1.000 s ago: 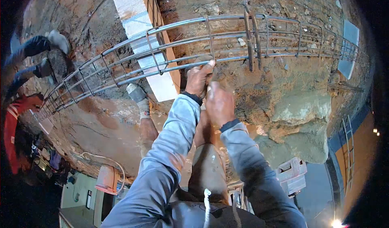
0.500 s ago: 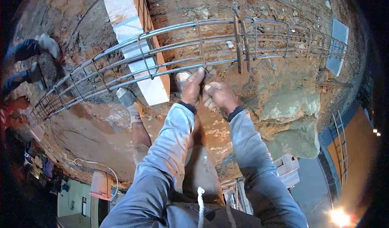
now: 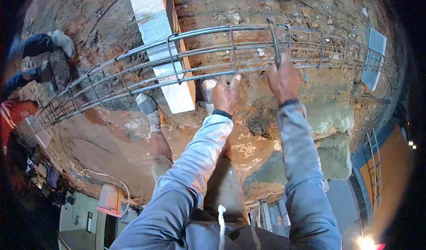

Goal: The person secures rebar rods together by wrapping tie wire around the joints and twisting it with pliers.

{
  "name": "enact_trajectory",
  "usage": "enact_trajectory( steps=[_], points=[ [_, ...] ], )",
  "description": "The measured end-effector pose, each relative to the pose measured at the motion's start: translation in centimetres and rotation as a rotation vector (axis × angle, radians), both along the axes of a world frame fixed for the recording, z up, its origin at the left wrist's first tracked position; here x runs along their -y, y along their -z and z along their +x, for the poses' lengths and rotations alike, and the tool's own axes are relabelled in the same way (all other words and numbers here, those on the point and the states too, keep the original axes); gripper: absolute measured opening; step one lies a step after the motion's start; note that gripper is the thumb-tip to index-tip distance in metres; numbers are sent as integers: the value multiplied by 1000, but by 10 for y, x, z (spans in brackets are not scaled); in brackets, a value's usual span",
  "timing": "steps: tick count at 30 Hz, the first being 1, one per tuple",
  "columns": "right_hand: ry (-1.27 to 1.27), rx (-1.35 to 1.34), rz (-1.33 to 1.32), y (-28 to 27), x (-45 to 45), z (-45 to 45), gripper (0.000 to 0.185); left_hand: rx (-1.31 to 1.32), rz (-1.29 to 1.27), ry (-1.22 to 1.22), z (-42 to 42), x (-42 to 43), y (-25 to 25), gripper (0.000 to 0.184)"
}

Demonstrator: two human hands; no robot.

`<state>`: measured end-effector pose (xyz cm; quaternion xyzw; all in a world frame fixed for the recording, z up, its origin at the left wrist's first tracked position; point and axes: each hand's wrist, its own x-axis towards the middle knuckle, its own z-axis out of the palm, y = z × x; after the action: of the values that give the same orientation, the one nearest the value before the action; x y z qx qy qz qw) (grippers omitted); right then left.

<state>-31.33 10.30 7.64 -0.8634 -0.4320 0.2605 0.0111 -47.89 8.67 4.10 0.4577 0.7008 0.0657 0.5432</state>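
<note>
A long rebar cage (image 3: 199,31) of bars and square stirrups crosses the view from left to right. My right hand (image 3: 283,80) is closed around the handles of a pair of steel pincers (image 3: 274,36), whose far end reaches over the cage's top bar. Just below the lower bar, beside a stirrup, my left hand (image 3: 225,97) is closed with its fingers curled. What it pinches, if anything, is too small to make out. Under the cage runs a long white block (image 3: 155,25) with a brown side.
A second pale block (image 3: 373,59) supports the cage's right end. One person's legs (image 3: 33,48) stand at upper left; another person's red sleeve (image 3: 13,117) is at the left edge. A bucket (image 3: 111,199), ladder (image 3: 375,165) and bright lamp (image 3: 366,243) lie nearer.
My right hand has moved up and right, away from my left hand, and taken hold of the pincers that hung on the cage. My left hand stays by the lower bar.
</note>
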Motion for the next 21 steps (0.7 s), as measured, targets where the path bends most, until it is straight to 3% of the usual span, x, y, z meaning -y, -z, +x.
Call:
enact_trajectory(
  steps=[2, 5, 9, 11, 15, 17, 21],
  points=[
    [107, -225, -164, -29, 23, -12, 32, 31, 90, -37, -1, 3, -2, 29],
    [150, -517, -386, -49, 74, -30, 33, 59, 11, -73, -9, 16, 2, 27],
    [95, -495, -439, -59, 86, -45, 41, 112, -24, -117, -14, 9, -16, 27],
    [145, -639, -435, -62, 80, -45, 57, 149, -15, -144, -16, 12, -12, 25],
    [-9, -656, -419, -51, 86, -36, 71, 203, -78, -211, -21, 26, -1, 33],
    [-166, -522, -411, -56, 83, -34, 75, 224, -80, -225, -22, 32, 2, 34],
    [-250, -374, -406, -67, 73, -37, 78, 282, -156, -259, -26, 39, 10, 29]
  ],
)
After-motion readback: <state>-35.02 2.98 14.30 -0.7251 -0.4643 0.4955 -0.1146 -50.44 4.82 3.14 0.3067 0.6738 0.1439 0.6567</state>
